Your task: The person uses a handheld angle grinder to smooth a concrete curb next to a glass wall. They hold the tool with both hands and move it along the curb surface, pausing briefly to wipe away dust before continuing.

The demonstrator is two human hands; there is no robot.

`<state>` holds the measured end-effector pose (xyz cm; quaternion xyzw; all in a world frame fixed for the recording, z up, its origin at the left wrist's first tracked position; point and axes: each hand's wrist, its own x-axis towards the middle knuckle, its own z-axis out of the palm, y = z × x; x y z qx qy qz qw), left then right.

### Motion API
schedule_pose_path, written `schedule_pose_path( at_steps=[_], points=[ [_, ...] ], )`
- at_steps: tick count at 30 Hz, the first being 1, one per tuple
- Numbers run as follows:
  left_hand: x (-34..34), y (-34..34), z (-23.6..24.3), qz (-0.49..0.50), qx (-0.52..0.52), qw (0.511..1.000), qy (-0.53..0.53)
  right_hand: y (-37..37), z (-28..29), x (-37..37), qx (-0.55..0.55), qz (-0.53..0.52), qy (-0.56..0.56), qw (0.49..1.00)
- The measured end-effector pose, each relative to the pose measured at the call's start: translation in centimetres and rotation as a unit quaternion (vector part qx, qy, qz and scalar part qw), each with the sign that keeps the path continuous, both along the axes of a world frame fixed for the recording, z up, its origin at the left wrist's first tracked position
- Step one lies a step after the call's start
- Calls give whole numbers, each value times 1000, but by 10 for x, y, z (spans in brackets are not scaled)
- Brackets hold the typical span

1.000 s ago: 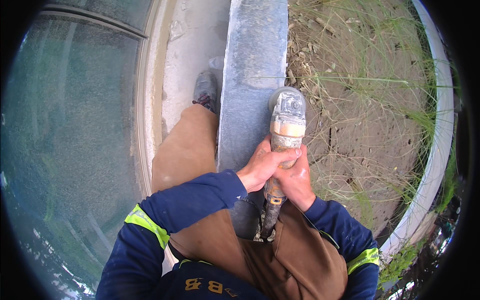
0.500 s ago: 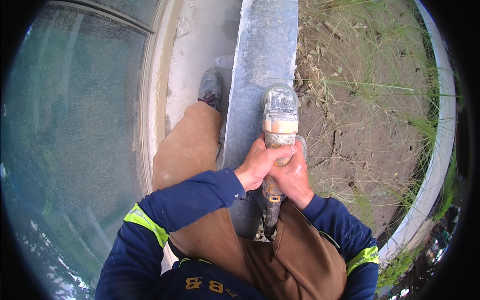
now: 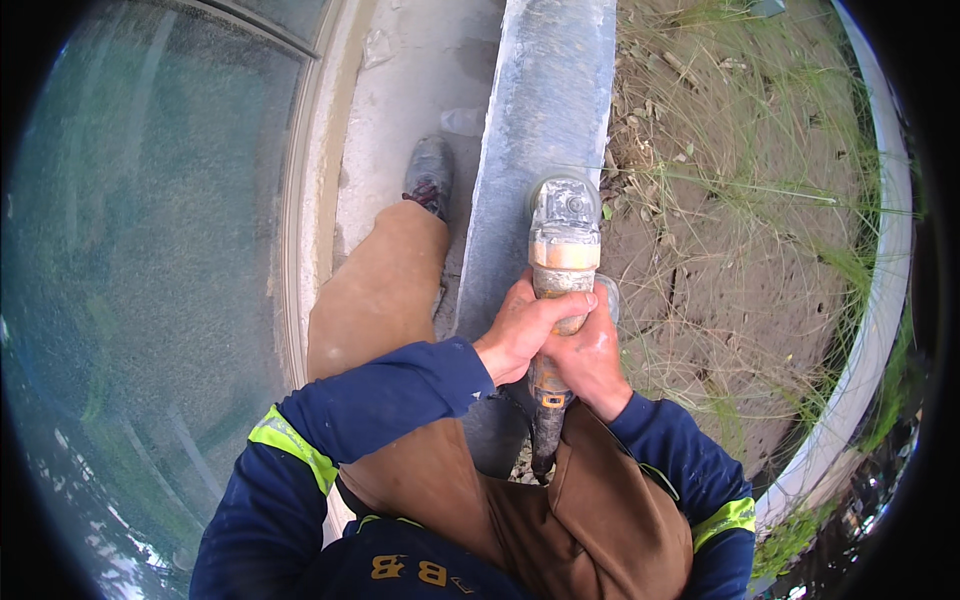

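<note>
An angle grinder (image 3: 565,245), dusty grey with orange-yellow parts, lies lengthwise over a long grey stone slab (image 3: 548,90). Its round disc shows only as a rim around the head, against the slab's top near the right edge. My left hand (image 3: 525,325) wraps the grinder's body from the left, thumb across the top. From the right, my right hand (image 3: 592,350) grips the same body just behind, its thumb by the left one. The cord end of the tool points back toward my legs. The fingers underneath are hidden.
Left of the slab runs a pale dusty floor strip with my shoe (image 3: 430,170) on it, beside a framed glass pane (image 3: 170,220). To the right lies a soil bed (image 3: 740,260) with thin grass and dry leaves, bounded by a curved pale kerb (image 3: 893,200).
The slab and ground have shifted slightly rightward in view. The grinder sits a touch lower and to the right, with both hands still around it.
</note>
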<state>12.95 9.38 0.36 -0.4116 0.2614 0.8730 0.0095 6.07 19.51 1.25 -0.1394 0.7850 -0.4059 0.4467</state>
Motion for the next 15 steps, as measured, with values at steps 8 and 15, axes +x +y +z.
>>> schedule_pose_path(
  at_steps=[8,15],
  points=[
    [3,-5,2,15,-6,1000,-1,-5,-5,0,-20,18,7,1000],
    [-3,1,3,3,-30,999,-21,4,-10,2,-40,-6,14,999]
  ],
)
